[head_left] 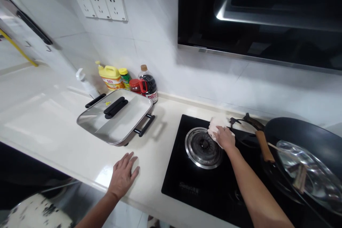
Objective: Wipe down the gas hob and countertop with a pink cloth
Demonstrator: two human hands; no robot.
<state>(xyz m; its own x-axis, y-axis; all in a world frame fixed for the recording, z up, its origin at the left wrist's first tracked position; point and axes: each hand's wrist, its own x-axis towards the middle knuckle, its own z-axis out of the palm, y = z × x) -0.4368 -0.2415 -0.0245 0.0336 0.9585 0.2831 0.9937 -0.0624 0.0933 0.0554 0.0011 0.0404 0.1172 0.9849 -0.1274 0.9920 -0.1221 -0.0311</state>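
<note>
Along the near counter (152,176), your left hand (123,173) is palm down, fingers loosely spread, empty. Farther right, your right hand (224,137) has its fingers closed on a cloth (217,124), there at the far right rim of the stove's burner (204,146)! Far left, a lidded pan (140,107); behind it, bottles (112,79).

Open counter (152,171) beside cooktop (181,174), wok (299,128) blocking right

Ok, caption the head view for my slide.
Right hand holds a pale cloth at the burner; left hand rests on the counter.
</note>
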